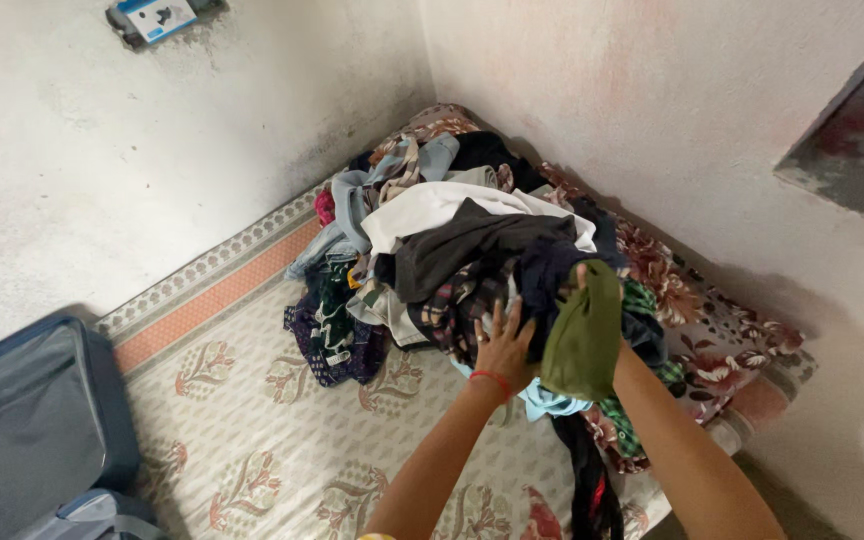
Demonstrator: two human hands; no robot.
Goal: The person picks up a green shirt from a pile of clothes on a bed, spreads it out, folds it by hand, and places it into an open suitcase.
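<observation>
Gripping an olive green cloth (584,345) in right hand (584,285) fingers; left hand (502,345) fingers spread on clothes pile (452,250)

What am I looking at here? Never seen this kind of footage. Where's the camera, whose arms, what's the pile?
There is no machine here: a person works with two bare hands, and the single picture comes from a camera worn on their head, looking down. The two arms rising from the bottom edge are that person's own.

The left hand, with a red band at the wrist, lies spread on a pile of clothes. The right hand is mostly hidden under an olive green cloth that it grips and lifts off the pile.

The pile sits on a patterned mattress pushed into the corner of two pale walls. An open blue suitcase lies at the left edge, beside the mattress.
</observation>
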